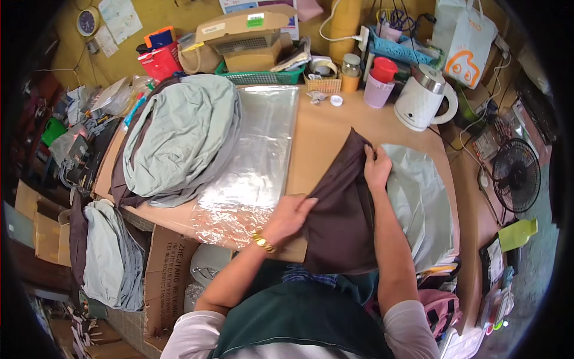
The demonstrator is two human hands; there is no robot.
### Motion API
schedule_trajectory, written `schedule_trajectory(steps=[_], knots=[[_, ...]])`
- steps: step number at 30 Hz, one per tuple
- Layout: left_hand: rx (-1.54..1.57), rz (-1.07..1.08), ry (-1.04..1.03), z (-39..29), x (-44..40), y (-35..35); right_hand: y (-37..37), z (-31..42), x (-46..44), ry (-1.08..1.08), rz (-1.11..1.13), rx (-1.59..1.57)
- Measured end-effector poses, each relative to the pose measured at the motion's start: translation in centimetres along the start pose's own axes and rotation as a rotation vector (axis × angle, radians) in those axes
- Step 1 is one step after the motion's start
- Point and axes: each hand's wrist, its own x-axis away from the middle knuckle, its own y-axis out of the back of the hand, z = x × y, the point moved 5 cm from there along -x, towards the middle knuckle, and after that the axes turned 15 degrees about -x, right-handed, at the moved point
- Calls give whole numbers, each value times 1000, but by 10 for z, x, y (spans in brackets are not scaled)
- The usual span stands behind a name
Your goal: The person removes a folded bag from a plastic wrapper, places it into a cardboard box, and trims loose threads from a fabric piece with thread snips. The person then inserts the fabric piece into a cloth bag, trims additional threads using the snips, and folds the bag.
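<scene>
Dark brown cloth is stretched between the person's two hands over the near part of the brown surface, its pointed upper corner facing away from the body and its lower end reaching past the near edge. The left hand, with a gold wristwatch at its wrist, has its grip pinching the cloth's left side; the right hand has its grip pinching the cloth's edge, just beside that upper corner. To the left lie clear plastic sleeves laid flat, and beyond them a heap of pale grey-green fabric. Crinkled pale grey material lies just right of the right forearm. Farther back stand a white electric kettle, a lilac cup with a red cup in it, and an orange-bottomed jar, near a small white cap.
</scene>
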Motion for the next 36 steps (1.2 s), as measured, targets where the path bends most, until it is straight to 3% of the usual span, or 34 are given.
schedule_trajectory(steps=[3, 5, 8, 9, 11, 12, 14, 15, 18, 19, 21, 26, 29, 31, 33, 36], knots=[[12, -23, 151, 27, 26, 34, -3, -6, -12, 12, 66, 78], [77, -75, 372, 63, 36, 60, -4, -3, -16, -26, -20, -100], [236, -203, 355, 47, 33, 80, -18, -27, -34, -153, 129, -64], [280, -66, 392, 42, 31, 69, -24, -37, -36, -192, 207, -85], [282, 166, 394, 26, 28, 35, -7, 30, -31, -150, 259, -34], [285, 166, 396, 25, 28, 21, 0, 64, -22, -96, 335, 23], [-164, 37, 206, 22, 24, 0, 3, 99, 13, 80, 478, 180], [-164, 42, 209, 23, 21, -8, 2, 109, 34, 201, 539, 277], [-26, -259, 89, 28, 18, -21, -17, 93, 69, 233, 585, 292], [-27, -253, 91, 26, 19, -13, -25, 78, 74, 246, 573, 301], [266, 385, 292, 28, 30, -15, -29, 50, 63, 234, 510, 347], [97, 319, 199, 36, 65, 53, -31, 39, 40, 125, 451, 395], [329, 328, 252, 54, 70, 65, -32, 41, 41, 126, 420, 431], [409, -124, 320, 34, 48, 72, -33, 43, 42, 116, 421, 444], [604, -176, 395, 13, 27, 41, -33, 43, 42, 108, 417, 458], [329, -87, 311, 23, -8, -4, -31, 41, 43, 103, 419, 452]])
